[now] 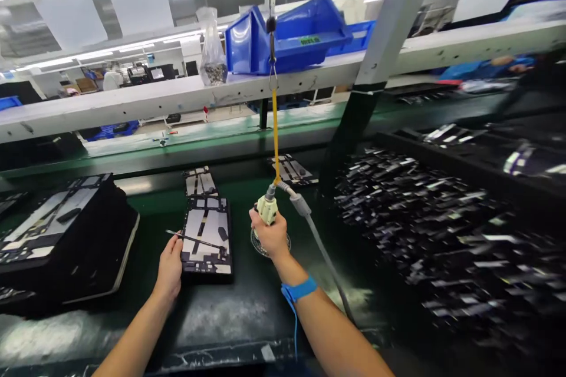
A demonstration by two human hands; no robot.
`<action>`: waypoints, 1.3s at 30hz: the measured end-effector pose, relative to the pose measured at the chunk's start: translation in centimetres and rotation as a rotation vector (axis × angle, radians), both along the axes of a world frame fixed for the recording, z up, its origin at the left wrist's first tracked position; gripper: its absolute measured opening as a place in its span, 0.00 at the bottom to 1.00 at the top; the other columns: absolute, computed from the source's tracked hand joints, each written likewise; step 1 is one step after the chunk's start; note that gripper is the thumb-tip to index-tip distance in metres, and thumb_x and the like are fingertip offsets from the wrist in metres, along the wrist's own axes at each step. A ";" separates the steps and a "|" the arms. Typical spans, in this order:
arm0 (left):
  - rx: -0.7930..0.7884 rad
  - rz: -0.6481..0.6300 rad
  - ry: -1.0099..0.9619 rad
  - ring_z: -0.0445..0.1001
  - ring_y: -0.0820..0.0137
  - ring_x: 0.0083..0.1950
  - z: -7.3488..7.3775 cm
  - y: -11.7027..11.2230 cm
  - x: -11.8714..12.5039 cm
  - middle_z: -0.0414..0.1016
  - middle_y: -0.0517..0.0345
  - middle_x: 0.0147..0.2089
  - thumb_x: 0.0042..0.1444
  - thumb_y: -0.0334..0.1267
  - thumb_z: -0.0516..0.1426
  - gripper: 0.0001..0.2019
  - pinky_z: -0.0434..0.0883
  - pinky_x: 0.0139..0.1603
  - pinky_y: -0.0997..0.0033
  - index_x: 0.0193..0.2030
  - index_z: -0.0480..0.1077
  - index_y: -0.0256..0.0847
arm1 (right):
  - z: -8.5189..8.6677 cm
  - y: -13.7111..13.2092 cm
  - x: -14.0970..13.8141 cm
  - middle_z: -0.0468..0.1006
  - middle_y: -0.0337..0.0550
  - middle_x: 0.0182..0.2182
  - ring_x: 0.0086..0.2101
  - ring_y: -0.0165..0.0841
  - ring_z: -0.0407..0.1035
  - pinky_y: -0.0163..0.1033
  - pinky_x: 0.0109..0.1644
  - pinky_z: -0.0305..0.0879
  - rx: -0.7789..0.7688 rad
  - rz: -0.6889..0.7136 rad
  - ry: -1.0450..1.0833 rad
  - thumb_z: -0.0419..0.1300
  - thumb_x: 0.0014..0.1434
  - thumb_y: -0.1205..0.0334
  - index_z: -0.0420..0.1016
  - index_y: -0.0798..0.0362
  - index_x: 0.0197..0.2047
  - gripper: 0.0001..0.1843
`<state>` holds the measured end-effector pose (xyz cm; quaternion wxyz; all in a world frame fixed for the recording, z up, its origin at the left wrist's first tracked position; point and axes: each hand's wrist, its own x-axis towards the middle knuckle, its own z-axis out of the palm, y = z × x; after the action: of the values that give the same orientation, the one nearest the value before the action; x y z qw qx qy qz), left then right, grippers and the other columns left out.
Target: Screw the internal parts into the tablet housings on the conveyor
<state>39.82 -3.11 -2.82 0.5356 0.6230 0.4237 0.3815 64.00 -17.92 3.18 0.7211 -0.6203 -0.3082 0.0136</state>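
Note:
My left hand point(170, 262) is closed in a pinch on a thin dark rod point(198, 240), whose kind I cannot tell. The rod crosses above a black-framed panel with pale grey plates point(204, 224), which lies flat on a dark stack in front of me. To its right, my right hand point(272, 234) is wrapped round a cream corded hand tool point(266, 210). This tool hangs upright from a yellow strap point(275, 135), and a grey cable point(321, 244) runs from its top. A clear round rim point(260, 250) shows beneath my hand. A blue wristband point(300, 290) circles my right wrist.
A tall stack of similar panels point(57, 224) stands at the left. Many thin dark pieces point(424, 218), blurred, fill the right side. Another panel point(294, 171) lies behind the tool. Blue bins point(292, 41) and a clear bag of small parts point(215, 65) sit on the overhead rail.

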 end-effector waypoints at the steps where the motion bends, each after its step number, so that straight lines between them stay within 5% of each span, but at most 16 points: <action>1: -0.001 -0.019 0.028 0.82 0.61 0.53 -0.4 -1.3 -0.2 0.81 0.45 0.56 0.69 0.51 0.50 0.24 0.79 0.51 0.63 0.62 0.70 0.38 | 0.1 0.0 0.1 0.74 0.35 0.22 0.23 0.31 0.67 0.38 0.31 0.69 0.003 -0.009 0.007 0.67 0.57 0.45 0.76 0.54 0.40 0.21; 5: 0.046 -0.077 0.206 0.82 0.60 0.51 -1.4 -4.7 -1.4 0.81 0.46 0.54 0.69 0.52 0.45 0.24 0.78 0.49 0.62 0.60 0.70 0.40 | 0.5 0.3 0.3 0.73 0.34 0.22 0.22 0.30 0.67 0.38 0.31 0.68 0.011 -0.016 0.027 0.67 0.57 0.46 0.76 0.55 0.41 0.20; 8: 0.133 -0.170 0.390 0.80 0.56 0.53 -0.5 -5.2 -3.2 0.82 0.46 0.52 0.68 0.50 0.51 0.20 0.74 0.54 0.59 0.57 0.73 0.43 | 0.7 0.5 0.3 0.73 0.34 0.21 0.23 0.31 0.68 0.38 0.31 0.69 0.005 0.002 0.034 0.68 0.56 0.46 0.76 0.54 0.41 0.20; 13: 0.366 -0.402 0.662 0.79 0.55 0.45 4.2 -5.0 -4.9 0.80 0.51 0.40 0.63 0.49 0.59 0.15 0.71 0.49 0.61 0.52 0.77 0.47 | 0.3 0.2 -0.2 0.78 0.39 0.27 0.27 0.33 0.72 0.40 0.35 0.72 0.023 0.037 -0.001 0.68 0.56 0.48 0.77 0.54 0.41 0.18; 18: 0.889 -0.872 0.787 0.78 0.61 0.44 7.7 -7.4 -0.3 0.77 0.51 0.42 0.69 0.42 0.54 0.09 0.72 0.43 0.67 0.45 0.76 0.45 | -0.4 -0.7 -0.9 0.79 0.40 0.29 0.30 0.34 0.73 0.40 0.39 0.73 -0.037 0.034 -0.038 0.67 0.57 0.50 0.77 0.53 0.40 0.16; 20: 0.914 -0.883 0.840 0.77 0.61 0.41 7.5 -9.0 1.8 0.76 0.51 0.39 0.68 0.46 0.56 0.11 0.72 0.40 0.67 0.40 0.74 0.43 | -0.6 -1.0 -0.9 0.79 0.40 0.29 0.29 0.33 0.72 0.40 0.39 0.73 -0.060 0.044 -0.055 0.67 0.57 0.50 0.76 0.53 0.39 0.15; 24: 0.930 -0.842 0.965 0.77 0.56 0.45 6.1 -11.3 3.8 0.76 0.47 0.43 0.65 0.51 0.59 0.15 0.73 0.41 0.62 0.46 0.72 0.40 | -0.7 -1.3 -0.7 0.78 0.39 0.30 0.29 0.32 0.71 0.39 0.39 0.72 -0.064 0.044 -0.050 0.67 0.58 0.50 0.76 0.53 0.39 0.15; 29: 0.886 -0.842 0.985 0.77 0.58 0.47 5.5 -11.5 3.5 0.76 0.48 0.46 0.70 0.39 0.53 0.10 0.73 0.46 0.62 0.52 0.72 0.40 | -0.6 -1.4 -0.6 0.78 0.38 0.29 0.29 0.33 0.71 0.40 0.39 0.73 -0.063 0.048 -0.070 0.67 0.58 0.50 0.76 0.51 0.39 0.14; 34: 0.851 -0.778 1.037 0.76 0.57 0.49 6.0 -11.8 4.0 0.75 0.48 0.46 0.71 0.46 0.53 0.13 0.73 0.47 0.61 0.50 0.71 0.40 | -0.3 -1.6 -1.0 0.78 0.38 0.29 0.30 0.35 0.73 0.41 0.41 0.74 -0.065 0.052 -0.103 0.68 0.57 0.50 0.75 0.50 0.36 0.12; 39: 0.835 -0.803 1.084 0.77 0.59 0.49 6.4 -12.1 5.3 0.76 0.50 0.46 0.71 0.41 0.52 0.09 0.72 0.44 0.64 0.49 0.69 0.41 | -0.1 -1.8 -1.0 0.78 0.38 0.30 0.31 0.35 0.74 0.42 0.40 0.74 -0.040 0.037 -0.124 0.68 0.57 0.51 0.76 0.49 0.36 0.11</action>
<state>45.14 -15.16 3.57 0.0735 0.9764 0.1905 -0.0700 62.99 -19.68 3.09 0.6876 -0.6285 -0.3635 -0.0054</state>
